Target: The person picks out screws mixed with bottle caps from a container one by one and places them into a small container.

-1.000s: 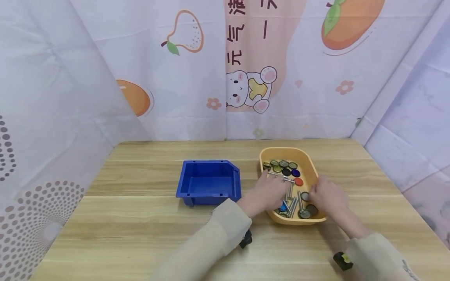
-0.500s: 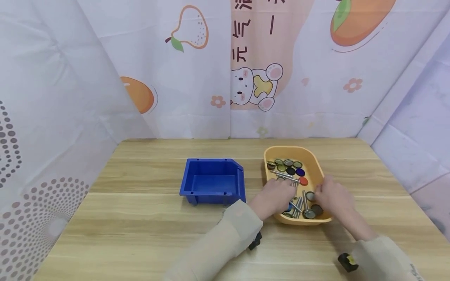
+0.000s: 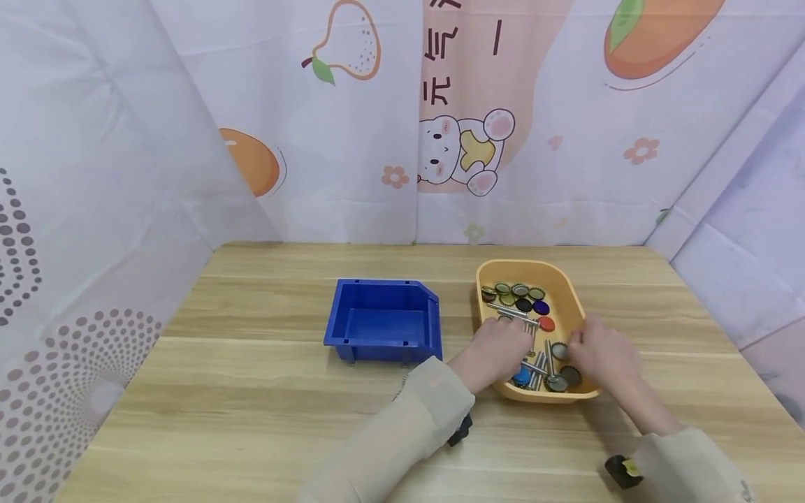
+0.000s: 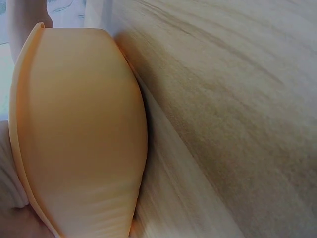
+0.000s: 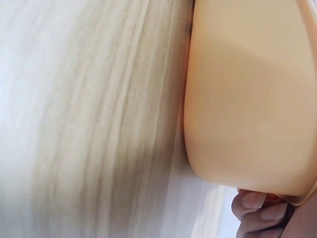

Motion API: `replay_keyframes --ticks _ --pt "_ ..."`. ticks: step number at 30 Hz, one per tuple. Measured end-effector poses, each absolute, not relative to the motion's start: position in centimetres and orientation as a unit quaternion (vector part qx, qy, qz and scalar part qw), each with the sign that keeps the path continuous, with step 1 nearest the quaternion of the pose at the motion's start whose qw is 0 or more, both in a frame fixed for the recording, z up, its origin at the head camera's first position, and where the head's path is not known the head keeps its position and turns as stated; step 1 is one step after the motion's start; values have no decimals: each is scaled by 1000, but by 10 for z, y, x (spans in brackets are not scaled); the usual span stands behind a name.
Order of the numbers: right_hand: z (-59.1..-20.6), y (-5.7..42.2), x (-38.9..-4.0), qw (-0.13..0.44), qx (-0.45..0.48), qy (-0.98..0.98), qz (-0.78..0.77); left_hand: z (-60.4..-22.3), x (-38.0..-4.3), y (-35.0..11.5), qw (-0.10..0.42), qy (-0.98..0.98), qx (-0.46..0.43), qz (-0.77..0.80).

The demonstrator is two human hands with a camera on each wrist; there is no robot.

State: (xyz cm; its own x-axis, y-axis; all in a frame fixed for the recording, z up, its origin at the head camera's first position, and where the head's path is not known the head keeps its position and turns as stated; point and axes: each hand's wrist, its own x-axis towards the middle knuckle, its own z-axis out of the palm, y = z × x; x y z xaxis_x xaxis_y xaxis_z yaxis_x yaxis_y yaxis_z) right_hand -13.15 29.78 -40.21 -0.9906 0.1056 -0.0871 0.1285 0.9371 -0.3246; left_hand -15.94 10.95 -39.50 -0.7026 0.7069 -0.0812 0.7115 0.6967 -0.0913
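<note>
A yellow-orange plastic tray holds metal bolts and bottle caps, among them a red cap and a blue cap. My left hand reaches over the tray's left rim into the bolts, knuckles up. Its fingertips are hidden beneath it, and I cannot tell whether they pinch a bolt. At the opposite side my right hand grips the tray's right rim. The right wrist view shows curled fingers against the tray's outer wall.
A blue open-front bin stands on the wooden table, left of the tray. Printed fabric hangs along the table's back edge and at both sides. Black camera mounts sit under the wrists.
The view has shifted slightly, moving everything rightward in frame. My left hand has drawn back a little toward the tray's near left, uncovering bolts behind it. My right hand keeps its place on the rim.
</note>
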Motion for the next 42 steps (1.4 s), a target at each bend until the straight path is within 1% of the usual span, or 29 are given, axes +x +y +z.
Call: replay_keyframes --ticks 11,20,28,34,38,42 --pt "-402 298 -131 38 65 983 -170 -395 -161 109 14 919 389 -56" --pt "-402 296 -130 27 61 983 -168 -395 -161 104 13 916 398 -45" --pt "-401 297 -130 35 69 983 -169 -393 -161 104 12 909 415 -45" --pt "-401 297 -130 40 70 982 -169 -394 -162 103 10 914 403 -39" --pt "-402 297 -131 38 69 983 -165 -396 -163 101 -14 917 399 -12" --pt "-402 296 -131 36 68 984 -160 -396 -164 99 -52 915 400 9"
